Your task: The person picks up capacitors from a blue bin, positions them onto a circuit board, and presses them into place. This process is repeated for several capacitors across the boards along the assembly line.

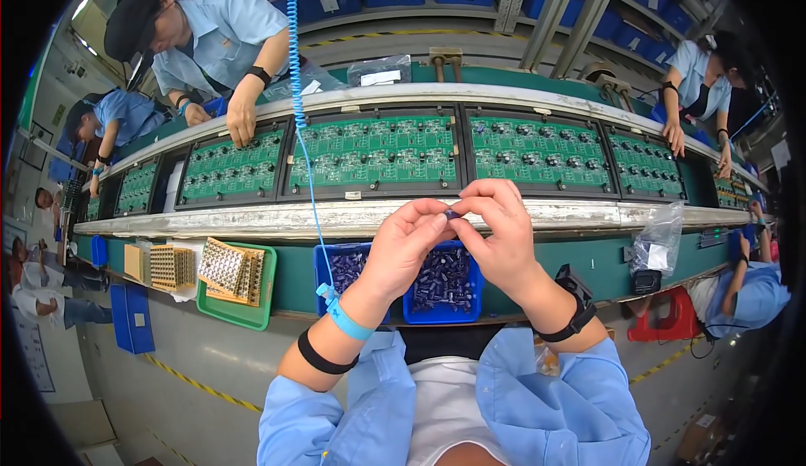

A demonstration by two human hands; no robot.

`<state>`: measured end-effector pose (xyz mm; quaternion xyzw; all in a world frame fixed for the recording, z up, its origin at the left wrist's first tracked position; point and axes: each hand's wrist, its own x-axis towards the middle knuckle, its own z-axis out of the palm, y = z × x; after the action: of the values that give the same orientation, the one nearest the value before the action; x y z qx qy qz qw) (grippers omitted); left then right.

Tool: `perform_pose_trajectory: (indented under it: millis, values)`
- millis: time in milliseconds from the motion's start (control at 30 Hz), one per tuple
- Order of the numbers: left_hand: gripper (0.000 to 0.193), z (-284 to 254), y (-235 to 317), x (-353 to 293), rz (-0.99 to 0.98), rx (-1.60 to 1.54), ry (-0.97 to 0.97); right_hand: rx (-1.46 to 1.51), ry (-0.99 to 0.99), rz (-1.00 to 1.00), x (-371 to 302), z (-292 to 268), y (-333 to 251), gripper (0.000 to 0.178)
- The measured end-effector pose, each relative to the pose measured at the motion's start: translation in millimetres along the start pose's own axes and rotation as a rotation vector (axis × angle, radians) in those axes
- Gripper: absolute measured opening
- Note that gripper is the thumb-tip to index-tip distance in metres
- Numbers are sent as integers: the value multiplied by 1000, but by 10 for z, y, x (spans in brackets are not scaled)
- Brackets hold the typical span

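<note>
A small dark purple capacitor point(452, 213) sits between my fingertips, partly hidden by them. My left hand point(409, 239) pinches it from one side, and my right hand point(499, 233) pinches it from the other. Both hands are raised over the near rail point(554, 217) of the line. Just beyond them, a dark frame carries a green circuit board panel point(374, 151) fitted with small black parts. Below my wrists, a blue bin point(443, 317) holds many loose purple capacitors point(442, 277). A second blue bin of the same parts stands to its left, partly covered by my left forearm.
A green tray point(266, 285) with stacked gold-coloured grid plates point(231, 271) lies at the left. A coiled blue cord point(294, 54) runs down to my left wristband. Co-workers reach over boards across the line; a clear plastic bag point(657, 235) lies at the right.
</note>
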<state>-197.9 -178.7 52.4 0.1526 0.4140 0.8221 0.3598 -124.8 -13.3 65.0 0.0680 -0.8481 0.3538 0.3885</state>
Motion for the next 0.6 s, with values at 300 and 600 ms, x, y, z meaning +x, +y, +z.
perform_pose_trajectory:
  millis: [300,600]
  values:
    - [25,88,-165,-18,9,129,85,82,-159,133,-150,-185,34,22]
    - [24,159,-299,64,-45,-15,43,69,-179,193,-64,-418,217,19]
